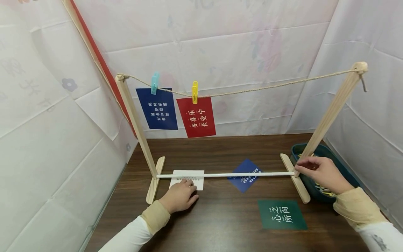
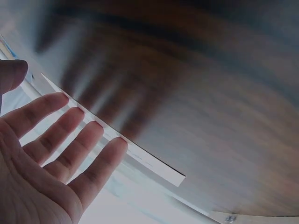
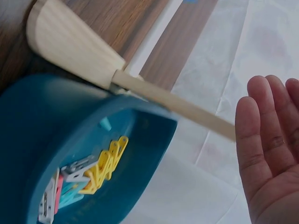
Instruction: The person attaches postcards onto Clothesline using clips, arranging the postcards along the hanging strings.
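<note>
White card [image 1: 197, 184]: flat on the bench [image 1: 220, 224], toward its left edge, partly beneath the white rod [image 1: 217, 175].
Left grip [image 1: 181, 196]: fingers straight and spread, tips over the near part of the white card; pressure on it cannot be told.
Right grip [image 1: 325, 173]: beside the foot of the right post [image 1: 333, 105] and over the bin [image 1: 348, 172]; fingers straight and close together in the right wrist view, thumb hidden there, nothing seen held. Well apart from the white card.
Bin: dark teal, by the right edge of the bench, just beside the right post.
Clips [image 3: 100, 172]: inside the bin; yellow, light blue, grey and a pinkish red one, in a loose heap.
Lower blue card [image 1: 244, 180]: on the bench between the two grips, set cornerwise, rod crossing above it.
Green card [image 1: 281, 214]: on the bench toward the near right corner, on the near side of the rod.
Rope [image 1: 252, 91]: tied to the tops of the left post [image 1: 133, 119] and right post, sagging slightly.
Hung blue card [image 1: 158, 122]: on the rope by a light blue clip [image 1: 154, 83], near the left post; lettering upside down.
Red card [image 1: 185, 115]: next along, under a yellow clip [image 1: 195, 92]; lettering sideways.
</note>
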`<act>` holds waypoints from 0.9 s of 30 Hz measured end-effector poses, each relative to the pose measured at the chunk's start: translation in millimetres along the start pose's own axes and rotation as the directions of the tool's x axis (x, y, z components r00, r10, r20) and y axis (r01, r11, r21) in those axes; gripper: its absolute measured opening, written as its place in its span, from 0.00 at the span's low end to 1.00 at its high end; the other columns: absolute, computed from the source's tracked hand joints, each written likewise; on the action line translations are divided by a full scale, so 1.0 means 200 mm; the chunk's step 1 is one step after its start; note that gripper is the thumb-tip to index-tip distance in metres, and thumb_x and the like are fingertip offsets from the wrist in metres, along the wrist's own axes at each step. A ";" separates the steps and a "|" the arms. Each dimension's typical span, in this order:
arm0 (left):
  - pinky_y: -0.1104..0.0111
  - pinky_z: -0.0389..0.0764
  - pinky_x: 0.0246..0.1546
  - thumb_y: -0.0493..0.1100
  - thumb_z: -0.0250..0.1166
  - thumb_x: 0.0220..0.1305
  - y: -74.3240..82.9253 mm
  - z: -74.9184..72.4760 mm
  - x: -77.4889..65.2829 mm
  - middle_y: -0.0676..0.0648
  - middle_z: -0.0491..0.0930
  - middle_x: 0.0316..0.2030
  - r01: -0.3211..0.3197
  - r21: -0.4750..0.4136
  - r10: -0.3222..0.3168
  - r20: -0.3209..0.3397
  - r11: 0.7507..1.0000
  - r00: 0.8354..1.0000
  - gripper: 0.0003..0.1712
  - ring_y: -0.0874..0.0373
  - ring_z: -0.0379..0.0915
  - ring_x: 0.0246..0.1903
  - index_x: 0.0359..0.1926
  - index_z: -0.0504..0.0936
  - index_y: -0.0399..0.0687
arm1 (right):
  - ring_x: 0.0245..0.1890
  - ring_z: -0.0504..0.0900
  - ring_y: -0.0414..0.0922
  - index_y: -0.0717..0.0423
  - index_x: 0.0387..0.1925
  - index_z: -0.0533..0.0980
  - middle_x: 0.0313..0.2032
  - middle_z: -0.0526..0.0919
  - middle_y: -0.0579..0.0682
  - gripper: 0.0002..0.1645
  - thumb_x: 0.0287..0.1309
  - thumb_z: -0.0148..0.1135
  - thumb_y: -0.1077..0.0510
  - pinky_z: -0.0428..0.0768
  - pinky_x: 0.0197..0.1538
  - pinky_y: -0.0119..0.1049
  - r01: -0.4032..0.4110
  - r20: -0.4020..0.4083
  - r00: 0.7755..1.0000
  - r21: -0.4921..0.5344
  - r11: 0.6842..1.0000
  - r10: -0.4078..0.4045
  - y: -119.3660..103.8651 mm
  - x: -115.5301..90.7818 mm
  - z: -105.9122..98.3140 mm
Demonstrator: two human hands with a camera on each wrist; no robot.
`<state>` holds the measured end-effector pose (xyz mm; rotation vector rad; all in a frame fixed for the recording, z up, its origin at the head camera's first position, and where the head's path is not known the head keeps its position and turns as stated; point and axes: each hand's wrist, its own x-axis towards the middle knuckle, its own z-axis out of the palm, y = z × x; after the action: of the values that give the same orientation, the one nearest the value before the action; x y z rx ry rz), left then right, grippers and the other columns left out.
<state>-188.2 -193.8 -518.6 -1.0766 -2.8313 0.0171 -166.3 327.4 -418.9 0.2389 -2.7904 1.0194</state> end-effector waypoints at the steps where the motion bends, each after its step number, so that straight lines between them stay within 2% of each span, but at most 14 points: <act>1: 0.55 0.88 0.42 0.55 0.67 0.76 0.00 0.00 0.00 0.47 0.85 0.44 -0.008 0.003 0.008 -0.002 1.000 1.000 0.17 0.49 0.82 0.45 0.48 0.90 0.48 | 0.32 0.80 0.29 0.60 0.47 0.89 0.40 0.90 0.54 0.11 0.70 0.74 0.56 0.82 0.34 0.29 0.001 -0.002 1.000 -0.003 1.000 -0.001 0.01 0.00 -0.01; 9: 0.59 0.87 0.40 0.56 0.68 0.75 0.05 0.00 0.02 0.48 0.85 0.43 -0.058 0.013 0.058 -0.009 0.998 0.998 0.16 0.51 0.81 0.42 0.47 0.90 0.49 | 0.33 0.81 0.27 0.61 0.50 0.89 0.44 0.91 0.58 0.15 0.71 0.74 0.54 0.81 0.33 0.31 -0.059 0.013 0.998 -0.012 0.998 0.060 0.09 -0.02 -0.05; 13: 0.60 0.86 0.41 0.57 0.67 0.75 0.08 -0.01 0.03 0.49 0.85 0.44 -0.077 0.008 0.077 0.009 0.997 0.997 0.17 0.52 0.80 0.43 0.49 0.90 0.49 | 0.33 0.81 0.28 0.62 0.50 0.89 0.45 0.91 0.60 0.17 0.71 0.74 0.52 0.80 0.33 0.31 -0.086 0.022 0.996 -0.043 0.995 0.087 0.12 -0.02 -0.08; 19: 0.60 0.87 0.44 0.57 0.67 0.76 0.11 -0.01 0.04 0.49 0.86 0.46 -0.113 0.001 0.113 0.026 0.994 0.993 0.18 0.53 0.81 0.44 0.51 0.90 0.49 | 0.25 0.77 0.36 0.66 0.51 0.86 0.42 0.91 0.61 0.20 0.73 0.71 0.52 0.78 0.26 0.35 -0.120 0.043 0.991 -0.078 0.990 0.124 0.15 -0.03 -0.12; 27: 0.60 0.87 0.49 0.59 0.65 0.77 0.14 0.00 0.05 0.51 0.86 0.50 -0.155 -0.013 0.155 0.054 0.988 0.986 0.20 0.55 0.82 0.48 0.53 0.90 0.52 | 0.26 0.83 0.34 0.71 0.52 0.84 0.39 0.91 0.60 0.17 0.73 0.68 0.59 0.86 0.29 0.35 -0.112 0.076 0.990 -0.110 0.988 0.120 0.19 -0.01 -0.16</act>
<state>-176.7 -165.4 -519.5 -1.3159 -2.7897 0.0480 -168.6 377.1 -418.9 0.1080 -2.9527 0.9022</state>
